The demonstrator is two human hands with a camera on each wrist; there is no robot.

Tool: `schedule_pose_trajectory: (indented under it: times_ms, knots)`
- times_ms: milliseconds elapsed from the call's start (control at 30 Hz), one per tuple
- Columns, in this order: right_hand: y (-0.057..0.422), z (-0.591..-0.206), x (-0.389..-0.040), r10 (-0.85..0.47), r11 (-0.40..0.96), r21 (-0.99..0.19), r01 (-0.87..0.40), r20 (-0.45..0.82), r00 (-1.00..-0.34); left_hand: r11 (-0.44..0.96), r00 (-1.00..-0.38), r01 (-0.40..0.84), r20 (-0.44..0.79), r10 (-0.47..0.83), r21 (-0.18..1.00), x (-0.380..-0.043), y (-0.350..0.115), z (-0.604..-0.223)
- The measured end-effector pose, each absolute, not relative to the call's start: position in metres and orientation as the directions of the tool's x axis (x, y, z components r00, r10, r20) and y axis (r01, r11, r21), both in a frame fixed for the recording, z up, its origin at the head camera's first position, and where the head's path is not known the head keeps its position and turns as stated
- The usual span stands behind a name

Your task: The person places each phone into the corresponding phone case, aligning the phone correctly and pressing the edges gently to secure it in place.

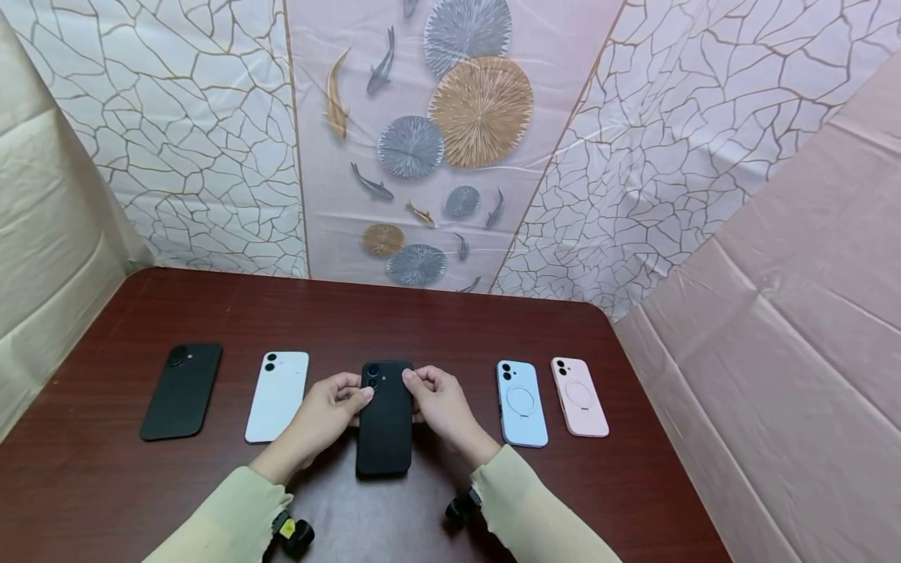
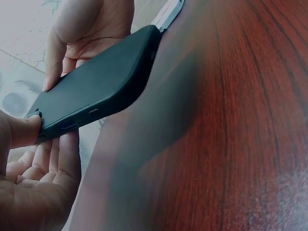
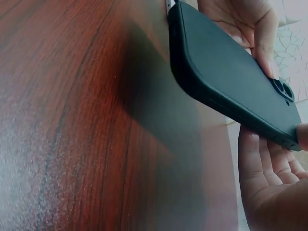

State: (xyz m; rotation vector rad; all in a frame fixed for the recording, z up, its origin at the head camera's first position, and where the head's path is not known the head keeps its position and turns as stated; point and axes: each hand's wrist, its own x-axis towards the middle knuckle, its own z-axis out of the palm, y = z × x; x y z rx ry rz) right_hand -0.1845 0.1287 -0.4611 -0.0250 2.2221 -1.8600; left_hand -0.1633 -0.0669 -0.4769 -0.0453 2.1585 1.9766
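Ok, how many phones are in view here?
5: a dark phone at far left, a white phone beside it, a black phone held by the left hand and right hand, then a light blue phone and a pink phone at right.

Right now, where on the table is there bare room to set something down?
Bare table lies along the far edge, behind the white phone; near left, between the leftmost phone and left sleeve; and near right, between the pink phone and right sleeve. Crowded: the middle, where the left hand and right hand hold the black phone.
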Motion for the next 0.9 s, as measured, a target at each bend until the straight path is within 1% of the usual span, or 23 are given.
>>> schedule_pose_trajectory:
  times_ms: [400, 900]
  knots:
    - [0.1281, -0.4600, -0.1846, -0.169, 0.206, -0.973, 0.102, -0.138, -0.976, 0.093, -0.973, -0.171, -0.183, 0.139, 0.981, -0.1620, -0.0671, -0.4784]
    - [0.1279, -0.4577, -0.1856, -0.172, 0.213, -0.972, 0.104, -0.142, -0.975, 0.100, -0.974, -0.167, -0.180, 0.136, 0.981, -0.1635, -0.0664, -0.4806]
